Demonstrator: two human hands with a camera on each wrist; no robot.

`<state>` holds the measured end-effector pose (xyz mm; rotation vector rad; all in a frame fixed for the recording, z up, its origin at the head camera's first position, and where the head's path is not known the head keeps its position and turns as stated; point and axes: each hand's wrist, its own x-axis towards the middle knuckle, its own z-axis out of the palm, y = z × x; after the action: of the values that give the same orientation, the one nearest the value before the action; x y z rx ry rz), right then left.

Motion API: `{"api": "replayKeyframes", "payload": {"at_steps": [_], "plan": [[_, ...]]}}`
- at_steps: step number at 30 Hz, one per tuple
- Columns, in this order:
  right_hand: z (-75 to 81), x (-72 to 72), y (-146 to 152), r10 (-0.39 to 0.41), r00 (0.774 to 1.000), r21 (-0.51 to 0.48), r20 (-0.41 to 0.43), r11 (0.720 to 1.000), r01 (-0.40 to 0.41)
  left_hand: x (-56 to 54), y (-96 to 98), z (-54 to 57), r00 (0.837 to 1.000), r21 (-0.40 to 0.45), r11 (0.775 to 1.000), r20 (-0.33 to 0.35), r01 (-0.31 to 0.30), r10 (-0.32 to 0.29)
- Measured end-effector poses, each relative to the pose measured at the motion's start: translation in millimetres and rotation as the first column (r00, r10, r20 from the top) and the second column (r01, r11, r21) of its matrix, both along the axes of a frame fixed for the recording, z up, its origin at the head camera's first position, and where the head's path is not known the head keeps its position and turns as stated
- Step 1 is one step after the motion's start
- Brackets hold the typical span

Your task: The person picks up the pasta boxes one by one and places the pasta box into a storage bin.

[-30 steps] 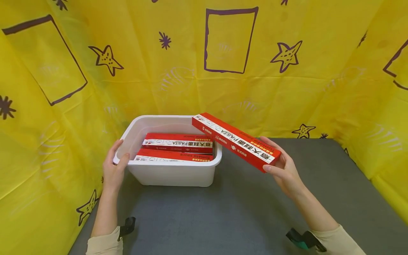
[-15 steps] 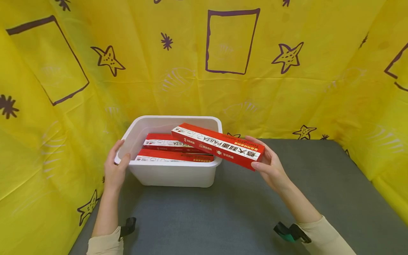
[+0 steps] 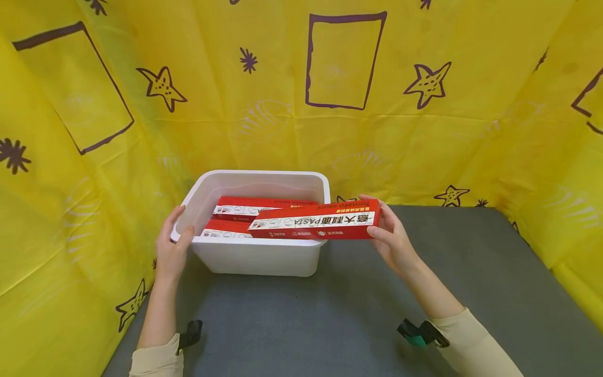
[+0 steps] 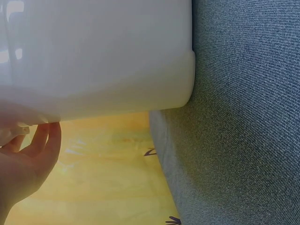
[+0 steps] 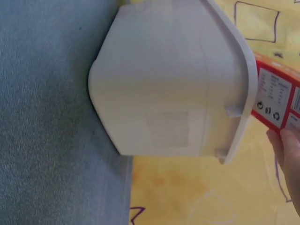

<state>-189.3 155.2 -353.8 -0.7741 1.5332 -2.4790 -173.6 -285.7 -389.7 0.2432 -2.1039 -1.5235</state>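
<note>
A red pasta box [image 3: 311, 222] lies nearly level across the right part of the white tub [image 3: 254, 259], its right end jutting past the rim. My right hand [image 3: 392, 238] grips that end, thumb on the near side. Two more red pasta boxes lie inside the tub, a rear box [image 3: 249, 205] and a front box [image 3: 226, 229], both partly covered by the held one. On the tub's left rim my left hand [image 3: 173, 246] holds on, thumb inside and fingers around the outside. In the left wrist view, the fingers [image 4: 52, 140] touch the tub's outer wall.
The tub stands on a grey cloth-covered table [image 3: 301, 319], close to the back. A yellow curtain [image 3: 264, 136] with drawn stars and frames hangs behind and on both sides.
My right hand has moved left with the pasta box and lowered it from a slant to nearly level over the tub. My left hand has stayed on the rim.
</note>
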Motion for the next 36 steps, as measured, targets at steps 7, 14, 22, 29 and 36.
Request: {"api": "replayKeyframes", "payload": {"at_steps": [7,14,22,29,36], "plan": [[-0.7,-5.6,0.1,0.009,1.000,0.025,0.011,1.000,-0.009,0.2,-0.7,0.4,1.000,0.011,1.000,0.023,0.009,-0.009],[-3.9,-13.0,-4.2,0.008,1.000,-0.007,0.030,1.000,-0.007,-0.4,-1.9,-0.4,0.999,0.006,1.000,0.035,0.007,-0.007],[-10.5,-20.3,-9.5,-0.018,0.998,-0.010,0.054,1.000,0.019,-0.9,-2.0,-1.2,0.999,0.006,1.000,0.044,0.009,-0.009],[-16.3,-24.5,-14.1,-0.123,0.992,0.164,0.004,0.979,0.121,-1.7,-2.0,-1.6,0.999,0.002,1.000,0.036,0.005,-0.005],[-16.4,-26.7,-23.2,-0.197,0.978,0.294,-0.074,0.933,0.210,-1.4,-2.1,-1.8,0.999,0.009,1.000,0.043,0.008,-0.009]]}}
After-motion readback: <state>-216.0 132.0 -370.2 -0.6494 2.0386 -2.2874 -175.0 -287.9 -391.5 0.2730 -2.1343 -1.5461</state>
